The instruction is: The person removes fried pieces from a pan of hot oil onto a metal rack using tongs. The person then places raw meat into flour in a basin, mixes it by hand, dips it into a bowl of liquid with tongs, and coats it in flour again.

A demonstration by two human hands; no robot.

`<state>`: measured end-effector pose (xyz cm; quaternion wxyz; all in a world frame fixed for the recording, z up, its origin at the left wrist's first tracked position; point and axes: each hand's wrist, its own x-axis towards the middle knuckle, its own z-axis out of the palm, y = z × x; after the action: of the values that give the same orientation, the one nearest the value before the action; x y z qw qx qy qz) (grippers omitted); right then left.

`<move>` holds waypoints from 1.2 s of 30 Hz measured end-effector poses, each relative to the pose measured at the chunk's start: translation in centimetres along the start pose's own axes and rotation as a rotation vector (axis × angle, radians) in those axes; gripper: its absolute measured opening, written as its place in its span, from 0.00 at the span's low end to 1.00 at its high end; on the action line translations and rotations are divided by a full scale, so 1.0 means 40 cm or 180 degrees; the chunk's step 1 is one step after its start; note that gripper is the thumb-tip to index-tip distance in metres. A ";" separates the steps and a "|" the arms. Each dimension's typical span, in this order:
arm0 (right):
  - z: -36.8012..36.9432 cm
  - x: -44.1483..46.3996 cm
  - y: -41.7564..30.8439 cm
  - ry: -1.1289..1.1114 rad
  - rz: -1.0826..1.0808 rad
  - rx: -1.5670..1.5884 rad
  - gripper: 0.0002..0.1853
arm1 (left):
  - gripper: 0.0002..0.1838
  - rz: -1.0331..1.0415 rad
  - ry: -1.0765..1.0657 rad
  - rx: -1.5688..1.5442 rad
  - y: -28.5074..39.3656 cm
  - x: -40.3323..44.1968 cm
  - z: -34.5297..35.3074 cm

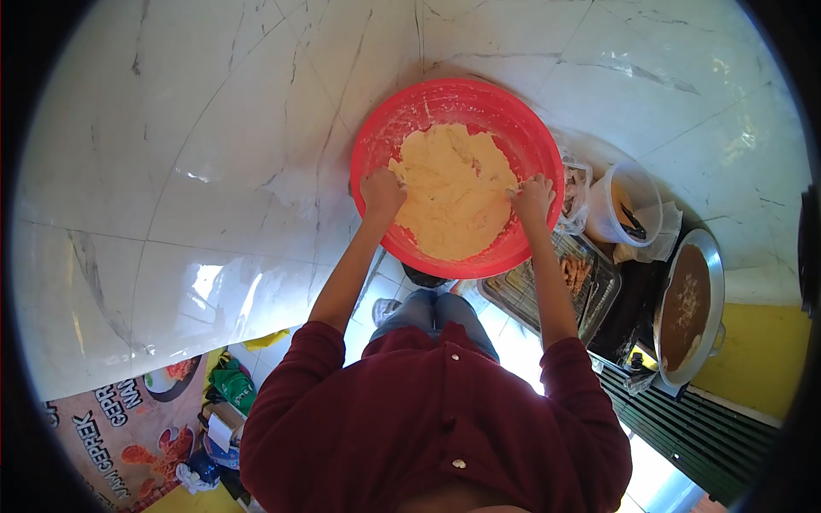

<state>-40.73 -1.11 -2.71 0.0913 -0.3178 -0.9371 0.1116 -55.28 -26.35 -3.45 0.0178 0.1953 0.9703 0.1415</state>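
The flour [457, 201] lies mid-basin [453, 101]; it looks soft, loose, best scooped from its edges. The left hand [384, 192] and right hand [534, 197] curl at its sides; whether fingers clamp any, I cannot tell.

Red basin [462, 266]: holds yellowish powder [456, 197].
Left hand [384, 191]: at powder's left edge.
Right hand [533, 197]: at powder's right edge.
Tray [517, 293]: basin's near right side.

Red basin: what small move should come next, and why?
Probably sweep the left hand and the right hand inward through the powdery mix: they are at its opposite edges, and its surface looks uneven inside the red basin.
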 end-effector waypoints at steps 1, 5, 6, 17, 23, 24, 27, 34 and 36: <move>0.009 -0.006 -0.016 0.0010 -0.0001 0.0005 0.14 | 0.15 0.0122 0.0073 -0.0031 0.022 -0.007 0.000; 0.078 -0.044 -0.098 -0.0116 -0.0397 0.0641 0.15 | 0.14 0.0143 -0.0154 -0.0850 0.082 -0.034 0.048; 0.075 -0.050 -0.113 -0.0253 -0.0425 0.0824 0.16 | 0.14 0.0150 -0.0146 -0.0849 0.081 -0.039 0.046; 0.099 -0.059 -0.108 -0.0029 -0.0397 0.0654 0.21 | 0.09 0.0455 -0.0234 -0.0292 0.047 -0.030 0.047; 0.124 -0.051 -0.098 -0.0383 -0.0242 0.0876 0.22 | 0.14 0.0086 -0.0161 -0.1501 0.037 -0.018 0.049; 0.107 -0.046 -0.086 -0.0369 -0.0098 0.0788 0.21 | 0.14 0.0092 -0.0165 -0.1502 0.035 -0.018 0.035; 0.084 -0.046 -0.062 0.0230 -0.0164 0.0549 0.22 | 0.13 -0.0024 0.0026 -0.1459 0.039 -0.019 0.012; 0.156 -0.041 -0.129 0.0131 -0.0388 0.1049 0.22 | 0.10 0.0096 0.0177 -0.2101 0.085 -0.013 0.068; 0.141 -0.046 -0.127 -0.0126 -0.0250 0.0789 0.22 | 0.07 0.0018 0.0001 -0.2344 0.078 -0.010 0.077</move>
<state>-43.58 -7.02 -6.93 0.1156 -0.2649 -0.9295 0.2292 -53.47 -22.93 -5.54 0.0864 0.1784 0.8538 0.4814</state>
